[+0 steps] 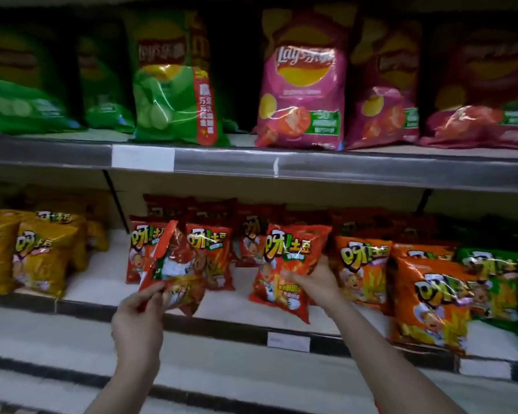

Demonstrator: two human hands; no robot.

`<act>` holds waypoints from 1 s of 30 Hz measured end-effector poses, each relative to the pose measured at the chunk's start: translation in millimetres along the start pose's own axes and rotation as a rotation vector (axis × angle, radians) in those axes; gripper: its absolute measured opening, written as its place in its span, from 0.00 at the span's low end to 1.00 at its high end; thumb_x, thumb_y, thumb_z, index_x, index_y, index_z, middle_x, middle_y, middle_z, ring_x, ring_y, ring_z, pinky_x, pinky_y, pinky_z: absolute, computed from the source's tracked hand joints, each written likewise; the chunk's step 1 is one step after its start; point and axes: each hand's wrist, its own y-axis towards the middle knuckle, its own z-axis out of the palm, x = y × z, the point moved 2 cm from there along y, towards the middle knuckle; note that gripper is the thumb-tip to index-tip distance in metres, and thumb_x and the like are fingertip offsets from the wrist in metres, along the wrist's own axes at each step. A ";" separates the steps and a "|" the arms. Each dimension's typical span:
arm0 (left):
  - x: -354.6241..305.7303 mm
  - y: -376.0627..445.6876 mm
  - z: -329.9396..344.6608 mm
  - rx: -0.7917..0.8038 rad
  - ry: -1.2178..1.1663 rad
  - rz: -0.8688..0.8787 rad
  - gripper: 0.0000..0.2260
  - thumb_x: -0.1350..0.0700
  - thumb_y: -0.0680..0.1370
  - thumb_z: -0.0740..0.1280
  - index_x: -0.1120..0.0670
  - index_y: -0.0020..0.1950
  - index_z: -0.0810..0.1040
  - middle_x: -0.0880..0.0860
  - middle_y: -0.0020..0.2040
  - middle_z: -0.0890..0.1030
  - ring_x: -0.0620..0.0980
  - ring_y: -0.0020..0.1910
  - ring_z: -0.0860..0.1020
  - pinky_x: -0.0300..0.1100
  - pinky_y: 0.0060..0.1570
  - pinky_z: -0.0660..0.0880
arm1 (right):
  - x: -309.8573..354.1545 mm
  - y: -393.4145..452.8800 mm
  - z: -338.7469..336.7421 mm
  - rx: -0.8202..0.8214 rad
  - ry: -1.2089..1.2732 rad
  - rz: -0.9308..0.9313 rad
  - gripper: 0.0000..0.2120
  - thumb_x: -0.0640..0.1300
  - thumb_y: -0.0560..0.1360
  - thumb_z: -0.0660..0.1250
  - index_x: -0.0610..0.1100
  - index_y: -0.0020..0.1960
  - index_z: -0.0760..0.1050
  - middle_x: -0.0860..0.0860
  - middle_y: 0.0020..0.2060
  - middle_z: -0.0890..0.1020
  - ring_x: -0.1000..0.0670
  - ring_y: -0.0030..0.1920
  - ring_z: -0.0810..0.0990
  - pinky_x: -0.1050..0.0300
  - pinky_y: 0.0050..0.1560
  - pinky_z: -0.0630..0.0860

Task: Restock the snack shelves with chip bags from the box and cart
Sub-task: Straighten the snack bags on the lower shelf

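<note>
- At lower shelf (228, 306) front: right hand (314, 277) grips upright red chip bag (284, 264) by its lower edge, base on the shelf.
- Left of that bag: left hand (141, 309) pinches a second red bag (174, 273), tilted, not yet placed.
- Behind them: red row partly filled, gaps remain. Box and cart not in view; judged mid-task.

A red snack bag (174, 273) sits at lower centre-left of the frame, turned edge-on and tilted, its crinkled foil side showing, pinched at its lower corner in front of the lower shelf (237, 309). A second red bag (284, 264) at lower centre faces forward with yellow-green lettering and a cartoon chef, leaning slightly, its bottom edge just over the shelf's front lip, held from its right side. Behind both stand more red bags (210, 252) upright in rows.
</note>
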 end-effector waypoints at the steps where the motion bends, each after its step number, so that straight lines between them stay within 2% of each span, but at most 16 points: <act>1: -1.5 6.0 -2.9 0.008 0.003 0.000 0.10 0.63 0.77 0.68 0.48 0.43 0.82 0.58 0.51 0.82 0.57 0.54 0.80 0.49 0.58 0.75 | 2.1 7.1 14.8 -0.010 -0.122 -0.010 0.36 0.58 0.64 0.79 0.48 0.63 0.64 0.48 0.56 0.81 0.44 0.56 0.81 0.47 0.58 0.77; 3: -4.1 17.9 -6.8 0.009 -0.022 0.008 0.08 0.64 0.77 0.68 0.53 0.46 0.83 0.59 0.51 0.82 0.56 0.54 0.80 0.44 0.54 0.75 | 11.2 14.9 44.0 -0.038 -0.267 -0.053 0.40 0.60 0.67 0.76 0.43 0.68 0.61 0.46 0.58 0.79 0.43 0.58 0.79 0.50 0.56 0.77; 6: -11.8 33.1 -11.4 0.001 -0.098 -0.028 0.06 0.67 0.79 0.64 0.61 0.50 0.80 0.60 0.51 0.80 0.52 0.46 0.81 0.34 0.37 0.80 | 26.5 21.5 77.1 -0.112 -0.364 -0.086 0.44 0.58 0.72 0.72 0.40 0.76 0.53 0.43 0.70 0.65 0.42 0.67 0.71 0.50 0.60 0.74; 8: -14.6 44.8 -15.3 0.008 -0.170 -0.085 0.07 0.68 0.80 0.61 0.64 0.51 0.79 0.61 0.53 0.78 0.53 0.43 0.81 0.34 0.30 0.79 | 30.7 27.5 90.9 -0.146 -0.392 -0.095 0.45 0.56 0.74 0.70 0.41 0.78 0.47 0.42 0.73 0.60 0.42 0.67 0.71 0.50 0.59 0.76; 11: -19.5 59.4 -23.9 0.015 -0.214 -0.139 0.07 0.67 0.80 0.61 0.63 0.47 0.79 0.61 0.52 0.78 0.56 0.44 0.81 0.36 0.28 0.79 | 34.1 35.8 98.8 -0.126 -0.309 -0.015 0.44 0.51 0.77 0.69 0.43 0.79 0.42 0.44 0.77 0.56 0.43 0.70 0.71 0.47 0.62 0.73; 15: -30.2 74.1 -26.4 0.108 -0.245 -0.151 0.07 0.68 0.80 0.61 0.65 0.48 0.79 0.58 0.47 0.79 0.56 0.46 0.80 0.38 0.31 0.81 | 31.4 46.0 105.3 -0.003 -0.171 0.015 0.46 0.49 0.76 0.70 0.47 0.79 0.39 0.47 0.74 0.66 0.44 0.70 0.71 0.47 0.67 0.70; 19: -39.4 90.6 -17.1 0.191 -0.245 -0.169 0.07 0.66 0.80 0.62 0.62 0.45 0.79 0.56 0.46 0.80 0.55 0.45 0.80 0.38 0.30 0.81 | 27.1 56.5 103.5 0.173 -0.366 0.056 0.44 0.51 0.80 0.64 0.43 0.79 0.34 0.42 0.73 0.68 0.43 0.68 0.73 0.51 0.64 0.71; 22: -44.7 104.0 -6.6 0.241 -0.262 -0.202 0.07 0.66 0.79 0.63 0.61 0.45 0.80 0.56 0.47 0.80 0.56 0.46 0.81 0.37 0.28 0.80 | 32.3 61.5 101.6 0.221 -0.440 0.075 0.44 0.51 0.81 0.63 0.40 0.78 0.32 0.39 0.69 0.72 0.42 0.64 0.76 0.52 0.62 0.73; 25: -46.5 116.8 2.1 0.296 -0.320 -0.261 0.06 0.67 0.79 0.63 0.62 0.46 0.80 0.57 0.50 0.80 0.56 0.47 0.81 0.37 0.29 0.80 | 36.3 61.6 103.7 0.186 -0.537 0.152 0.45 0.51 0.80 0.65 0.36 0.78 0.36 0.41 0.60 0.79 0.44 0.57 0.80 0.55 0.54 0.77; 26: -46.0 121.0 4.2 0.314 -0.350 -0.291 0.06 0.67 0.79 0.63 0.62 0.47 0.80 0.57 0.50 0.80 0.56 0.48 0.80 0.37 0.29 0.80 | 38.7 58.4 102.2 0.152 -0.599 0.154 0.41 0.51 0.80 0.65 0.36 0.78 0.42 0.42 0.57 0.79 0.46 0.53 0.81 0.55 0.51 0.78; 28: -43.4 128.9 7.9 0.346 -0.437 -0.369 0.06 0.68 0.78 0.63 0.63 0.51 0.79 0.57 0.51 0.80 0.56 0.49 0.80 0.37 0.29 0.80 | 44.3 48.2 96.2 -0.002 -0.647 0.024 0.27 0.50 0.81 0.62 0.38 0.75 0.61 0.45 0.50 0.80 0.48 0.45 0.80 0.55 0.45 0.79; 29: -42.5 132.1 10.3 0.360 -0.494 -0.410 0.08 0.68 0.78 0.63 0.63 0.55 0.78 0.57 0.52 0.80 0.55 0.50 0.80 0.38 0.29 0.80 | 49.0 39.1 92.7 -0.085 -0.581 -0.067 0.22 0.52 0.82 0.59 0.40 0.70 0.68 0.45 0.49 0.81 0.49 0.43 0.80 0.56 0.44 0.78; 30: -40.6 134.1 13.5 0.367 -0.556 -0.449 0.10 0.68 0.78 0.62 0.64 0.58 0.77 0.57 0.53 0.80 0.55 0.50 0.80 0.38 0.29 0.80 | 51.7 31.9 89.2 -0.126 -0.462 -0.126 0.23 0.56 0.81 0.57 0.41 0.68 0.70 0.45 0.49 0.82 0.49 0.43 0.80 0.57 0.45 0.76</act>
